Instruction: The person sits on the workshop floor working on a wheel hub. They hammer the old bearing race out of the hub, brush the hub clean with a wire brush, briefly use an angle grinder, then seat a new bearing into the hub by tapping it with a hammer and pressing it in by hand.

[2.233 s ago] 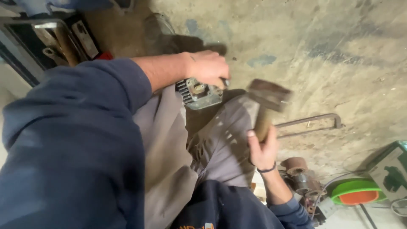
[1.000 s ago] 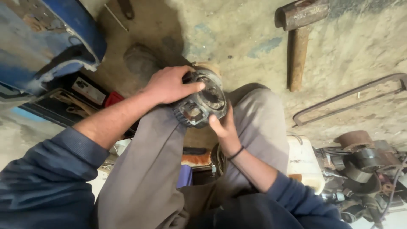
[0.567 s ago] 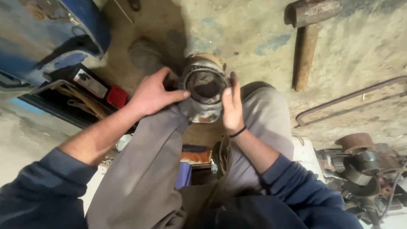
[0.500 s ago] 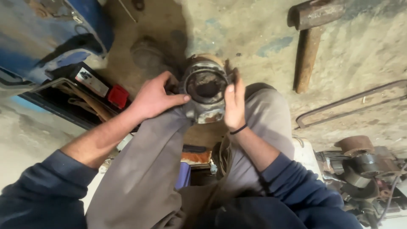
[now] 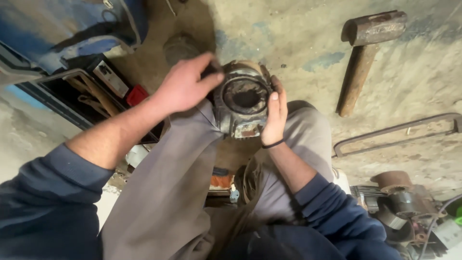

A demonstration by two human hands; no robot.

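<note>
The rusty ring-shaped housing (image 5: 243, 101) sits propped between the knees, the right hand (image 5: 275, 115) cupping its near side and the left hand (image 5: 185, 86) pinching its far rim, so keeping it braced against the trouser leg (image 5: 183, 163) should steady any turning.

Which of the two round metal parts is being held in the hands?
The ring-shaped metal housing between the knees: the left hand and right hand grip its sides. The other round part lies untouched on the floor at lower right.
</note>
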